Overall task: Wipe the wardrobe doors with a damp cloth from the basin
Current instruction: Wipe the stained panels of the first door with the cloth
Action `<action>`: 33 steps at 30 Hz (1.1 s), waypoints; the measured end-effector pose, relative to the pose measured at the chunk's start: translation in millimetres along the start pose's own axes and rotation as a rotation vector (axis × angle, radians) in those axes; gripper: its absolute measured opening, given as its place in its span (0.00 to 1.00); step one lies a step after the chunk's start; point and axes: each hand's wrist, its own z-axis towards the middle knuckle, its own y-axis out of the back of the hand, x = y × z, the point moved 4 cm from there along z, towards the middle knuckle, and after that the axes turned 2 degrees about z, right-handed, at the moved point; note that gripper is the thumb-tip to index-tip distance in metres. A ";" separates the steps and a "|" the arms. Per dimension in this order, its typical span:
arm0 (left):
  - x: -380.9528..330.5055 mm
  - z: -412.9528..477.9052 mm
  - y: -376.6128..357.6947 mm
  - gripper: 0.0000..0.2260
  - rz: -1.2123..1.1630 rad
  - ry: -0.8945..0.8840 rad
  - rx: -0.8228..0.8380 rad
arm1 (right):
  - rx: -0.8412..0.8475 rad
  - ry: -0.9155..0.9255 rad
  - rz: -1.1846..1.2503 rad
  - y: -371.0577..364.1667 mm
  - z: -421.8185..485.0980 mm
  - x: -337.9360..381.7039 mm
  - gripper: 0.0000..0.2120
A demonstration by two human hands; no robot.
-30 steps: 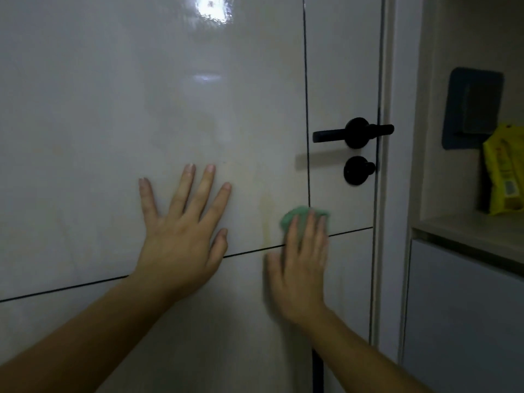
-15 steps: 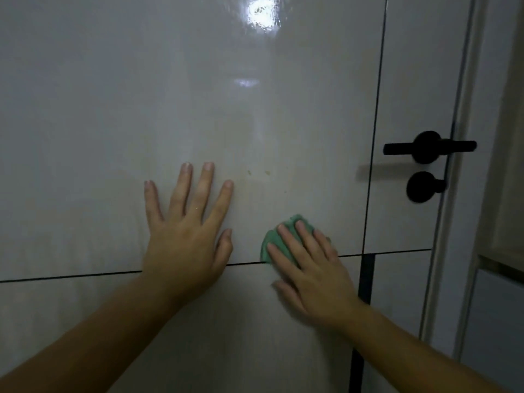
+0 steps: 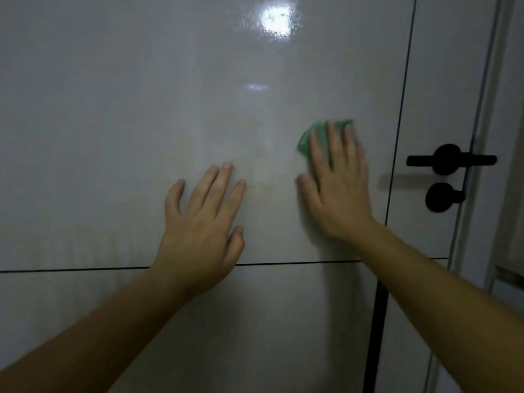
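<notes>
The wardrobe door (image 3: 141,109) was a glossy, pale grey-white panel, crossed by a thin dark horizontal seam low down and a vertical seam toward the right. It showed a bright glare near its top and faint yellowish smears around its middle. The cloth (image 3: 306,141) was small, green and bunched, pressed against the door right of centre under the straight fingers of the right hand (image 3: 340,188), only its upper and left edges showing.

A black lever handle (image 3: 450,160) sits at three o'clock in the view, with a round black knob (image 3: 442,197) just beside it at its six o'clock. A bright light glare (image 3: 276,19) shines at twelve o'clock.
</notes>
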 end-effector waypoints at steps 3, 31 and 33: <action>20.8 -1.4 -0.2 0.30 0.019 0.103 -0.004 | -0.061 -0.110 0.034 2.7 13.0 19.7 0.35; 146.8 -62.7 8.5 0.30 -0.005 0.300 0.000 | 0.056 0.466 -0.048 -37.5 -21.8 157.5 0.33; 152.0 -64.1 10.9 0.30 -0.010 0.280 0.000 | 0.137 0.684 -0.116 -48.5 -47.4 164.0 0.32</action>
